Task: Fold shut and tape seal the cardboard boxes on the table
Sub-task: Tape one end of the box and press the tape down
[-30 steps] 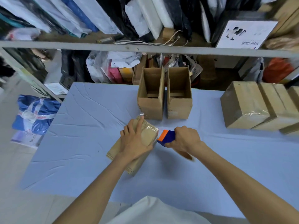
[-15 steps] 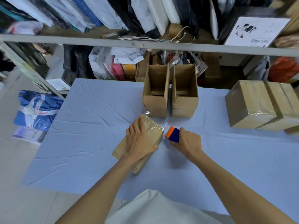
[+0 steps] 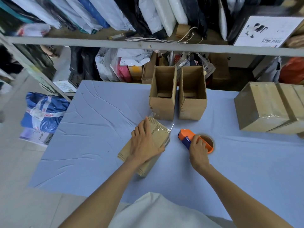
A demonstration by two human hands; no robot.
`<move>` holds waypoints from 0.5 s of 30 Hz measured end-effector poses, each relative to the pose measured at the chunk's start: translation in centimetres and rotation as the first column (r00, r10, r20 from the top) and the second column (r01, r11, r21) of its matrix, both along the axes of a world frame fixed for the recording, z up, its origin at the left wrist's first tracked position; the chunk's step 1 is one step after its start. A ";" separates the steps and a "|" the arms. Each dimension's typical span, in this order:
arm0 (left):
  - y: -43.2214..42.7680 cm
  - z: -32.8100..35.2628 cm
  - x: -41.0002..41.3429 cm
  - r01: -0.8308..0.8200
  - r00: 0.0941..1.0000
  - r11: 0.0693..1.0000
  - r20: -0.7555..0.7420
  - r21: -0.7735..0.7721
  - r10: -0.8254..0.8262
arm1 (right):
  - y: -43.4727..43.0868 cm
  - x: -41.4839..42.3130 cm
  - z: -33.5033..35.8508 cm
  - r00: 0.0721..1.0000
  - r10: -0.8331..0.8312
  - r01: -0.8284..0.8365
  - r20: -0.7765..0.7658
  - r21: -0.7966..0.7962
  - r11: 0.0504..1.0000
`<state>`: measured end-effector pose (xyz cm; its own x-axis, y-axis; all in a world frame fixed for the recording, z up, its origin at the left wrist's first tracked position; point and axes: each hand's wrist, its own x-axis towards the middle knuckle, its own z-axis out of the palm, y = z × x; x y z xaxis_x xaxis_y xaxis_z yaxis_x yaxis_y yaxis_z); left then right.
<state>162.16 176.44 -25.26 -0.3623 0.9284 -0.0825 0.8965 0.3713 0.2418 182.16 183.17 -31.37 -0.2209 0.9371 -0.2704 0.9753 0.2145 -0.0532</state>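
Cardboard box [image 3: 158, 131]: light, stiff (so judged); take its edges.
Your left hand [image 3: 144, 143]: flat on it.
Right hand [image 3: 198, 149]: clutching dispenser [image 3: 185, 136].

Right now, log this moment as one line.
left hand flat on taped box | right hand grips tape dispenser beside it | two open boxes behind, unsealed

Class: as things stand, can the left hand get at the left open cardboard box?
Probably yes. The left hand rests flat on the taped brown cardboard box, and the left open-topped brown cardboard box stands just beyond its fingertips, with nothing standing between them.
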 end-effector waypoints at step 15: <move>-0.3 4.1 2.2 -0.366 0.749 0.902 0.649 0.231 0.137 | -1.4 -5.2 9.6 0.374 -0.255 0.169 -0.892 -0.205 0.964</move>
